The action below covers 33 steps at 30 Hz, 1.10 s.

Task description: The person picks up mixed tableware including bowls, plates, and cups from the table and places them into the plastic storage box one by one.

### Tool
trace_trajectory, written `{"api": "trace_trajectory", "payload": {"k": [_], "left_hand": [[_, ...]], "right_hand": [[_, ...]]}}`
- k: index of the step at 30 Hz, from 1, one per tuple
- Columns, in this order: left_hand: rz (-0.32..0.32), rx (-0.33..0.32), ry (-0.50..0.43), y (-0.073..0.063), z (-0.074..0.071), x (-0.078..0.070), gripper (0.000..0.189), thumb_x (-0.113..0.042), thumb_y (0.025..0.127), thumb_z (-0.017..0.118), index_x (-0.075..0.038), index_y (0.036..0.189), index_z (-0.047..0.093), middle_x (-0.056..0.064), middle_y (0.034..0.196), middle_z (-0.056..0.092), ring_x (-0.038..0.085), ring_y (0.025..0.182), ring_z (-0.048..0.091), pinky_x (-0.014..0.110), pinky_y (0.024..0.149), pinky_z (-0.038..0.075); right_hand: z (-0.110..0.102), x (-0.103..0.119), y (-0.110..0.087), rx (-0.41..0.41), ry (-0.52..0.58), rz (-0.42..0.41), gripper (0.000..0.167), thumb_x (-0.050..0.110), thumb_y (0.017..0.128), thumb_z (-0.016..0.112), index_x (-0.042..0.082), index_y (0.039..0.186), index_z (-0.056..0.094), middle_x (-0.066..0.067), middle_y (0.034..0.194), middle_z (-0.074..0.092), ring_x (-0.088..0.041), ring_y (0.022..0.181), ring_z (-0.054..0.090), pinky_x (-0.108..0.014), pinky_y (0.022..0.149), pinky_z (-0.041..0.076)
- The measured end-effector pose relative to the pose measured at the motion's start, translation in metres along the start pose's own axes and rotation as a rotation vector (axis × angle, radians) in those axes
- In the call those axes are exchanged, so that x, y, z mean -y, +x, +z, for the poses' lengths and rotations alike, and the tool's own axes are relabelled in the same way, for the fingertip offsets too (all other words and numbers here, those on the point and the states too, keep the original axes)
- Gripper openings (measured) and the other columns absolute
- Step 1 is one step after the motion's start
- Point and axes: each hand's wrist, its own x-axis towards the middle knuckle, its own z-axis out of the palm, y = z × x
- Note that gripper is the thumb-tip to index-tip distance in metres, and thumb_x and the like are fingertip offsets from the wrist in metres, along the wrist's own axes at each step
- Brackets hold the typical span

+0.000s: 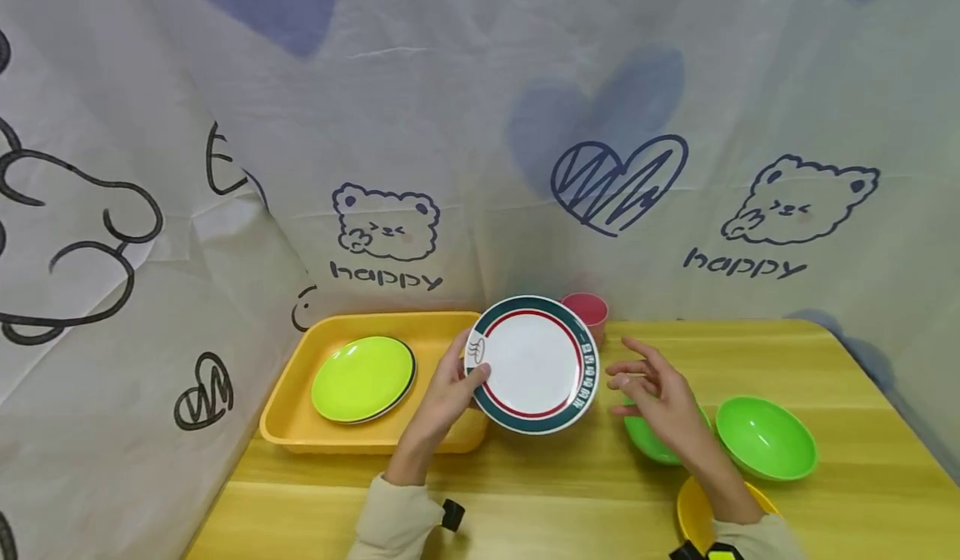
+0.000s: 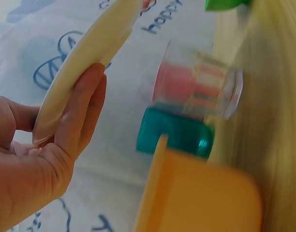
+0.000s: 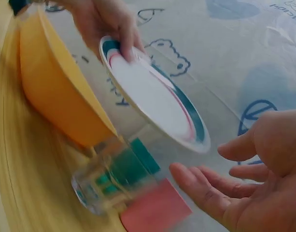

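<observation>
"Where is the white plate [image 1: 532,364]?"

"Held up above the table [image 1: 540,493], its face toward the head camera, hiding part of a pink cup [image 1: 588,310]."

"Which hand has it?"

"The left hand [image 1: 444,389] grasps its edge, thumb on the face, fingers behind."

"And the right hand [image 1: 663,406]?"

"Free, its fingers loosely spread, near the plate's other side but apart from it. It hides part of a green bowl [image 1: 651,443]; a second bowl [image 1: 765,437] and a yellow dish [image 1: 693,510] lie near."

"What's beside the left hand?"

"An orange tray [image 1: 345,444], with a lime plate [image 1: 363,379] lying in it. The left wrist view adds a teal cup [image 2: 174,130] and, though blurred, probably a clear cup [image 2: 201,82]."
</observation>
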Motion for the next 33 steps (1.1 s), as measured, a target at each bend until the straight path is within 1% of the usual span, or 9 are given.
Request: {"api": "trace_trajectory", "payload": {"k": [4, 10, 14, 16, 20, 22, 23, 28, 33], "left_hand": [[0.023, -0.082, -0.001, -0.006, -0.028, -0.005, 0.056, 0.0, 0.105, 0.052, -0.012, 0.156, 0.034, 0.026, 0.111, 0.064, 0.025, 0.076, 0.072, 0.039, 0.064, 0.064], [0.006, -0.204, 0.073, -0.016, -0.074, -0.02, 0.053, -0.002, 0.106, 0.053, -0.01, 0.155, 0.036, 0.028, 0.114, 0.063, 0.025, 0.078, 0.073, 0.039, 0.066, 0.064], [-0.014, -0.255, 0.146, -0.02, -0.102, -0.025, 0.053, -0.006, 0.107, 0.053, -0.01, 0.156, 0.035, 0.029, 0.117, 0.062, 0.024, 0.079, 0.073, 0.038, 0.067, 0.064], [-0.029, -0.271, 0.169, -0.022, -0.115, -0.026, 0.053, -0.007, 0.107, 0.052, -0.009, 0.156, 0.033, 0.031, 0.119, 0.061, 0.024, 0.079, 0.073, 0.039, 0.067, 0.064], [-0.089, -0.316, 0.212, -0.028, -0.14, -0.028, 0.055, -0.008, 0.108, 0.049, -0.007, 0.158, 0.027, 0.033, 0.119, 0.059, 0.021, 0.076, 0.072, 0.038, 0.065, 0.064], [-0.112, -0.326, 0.229, -0.031, -0.151, -0.028, 0.056, -0.008, 0.109, 0.047, -0.006, 0.159, 0.024, 0.034, 0.12, 0.058, 0.02, 0.075, 0.071, 0.039, 0.064, 0.064], [-0.123, -0.323, 0.236, -0.032, -0.157, -0.028, 0.056, -0.007, 0.109, 0.046, -0.005, 0.16, 0.022, 0.035, 0.122, 0.056, 0.02, 0.075, 0.071, 0.04, 0.064, 0.064], [-0.171, -0.299, 0.238, -0.039, -0.182, -0.024, 0.057, -0.007, 0.11, 0.04, -0.001, 0.161, 0.014, 0.037, 0.127, 0.05, 0.017, 0.074, 0.07, 0.038, 0.066, 0.064], [-0.237, -0.293, 0.229, -0.043, -0.201, -0.018, 0.06, -0.007, 0.11, 0.039, 0.002, 0.161, 0.009, 0.03, 0.117, 0.056, 0.016, 0.071, 0.07, 0.035, 0.067, 0.063]], "right_hand": [[-0.02, -0.001, -0.001, 0.028, -0.094, -0.059, 0.05, 0.002, 0.104, 0.056, -0.003, 0.151, 0.04, -0.031, 0.125, 0.06, -0.009, 0.1, 0.067, -0.04, 0.073, 0.064], [-0.056, -0.003, -0.003, 0.032, -0.394, -0.107, 0.041, 0.006, 0.104, 0.059, -0.001, 0.144, 0.052, -0.021, 0.121, 0.066, -0.04, 0.107, 0.066, -0.035, 0.077, 0.063], [-0.077, -0.007, -0.009, 0.016, -0.583, -0.15, 0.037, 0.006, 0.102, 0.062, 0.002, 0.139, 0.057, -0.016, 0.119, 0.069, -0.036, 0.108, 0.066, -0.04, 0.083, 0.062], [-0.085, -0.01, -0.012, 0.01, -0.634, -0.185, 0.037, 0.003, 0.1, 0.065, 0.002, 0.136, 0.059, -0.015, 0.119, 0.069, -0.029, 0.108, 0.065, -0.044, 0.085, 0.061], [-0.096, -0.019, -0.018, 0.031, -0.729, -0.263, 0.039, -0.003, 0.093, 0.071, 0.0, 0.13, 0.063, -0.018, 0.12, 0.068, -0.032, 0.108, 0.065, -0.053, 0.083, 0.059], [-0.102, -0.024, -0.02, 0.058, -0.787, -0.285, 0.038, -0.004, 0.09, 0.073, -0.001, 0.128, 0.065, -0.021, 0.121, 0.067, -0.037, 0.108, 0.065, -0.059, 0.083, 0.057], [-0.104, -0.027, -0.021, 0.076, -0.816, -0.29, 0.038, -0.003, 0.09, 0.074, -0.001, 0.126, 0.065, -0.022, 0.121, 0.066, -0.045, 0.108, 0.064, -0.061, 0.083, 0.056], [-0.12, -0.038, -0.025, 0.164, -0.915, -0.277, 0.036, -0.002, 0.088, 0.076, -0.001, 0.123, 0.067, -0.023, 0.12, 0.064, -0.047, 0.107, 0.062, -0.064, 0.084, 0.054], [-0.136, -0.048, -0.024, 0.225, -0.97, -0.232, 0.037, -0.002, 0.086, 0.076, -0.001, 0.122, 0.068, -0.023, 0.12, 0.064, -0.047, 0.107, 0.062, -0.064, 0.086, 0.054]]}}
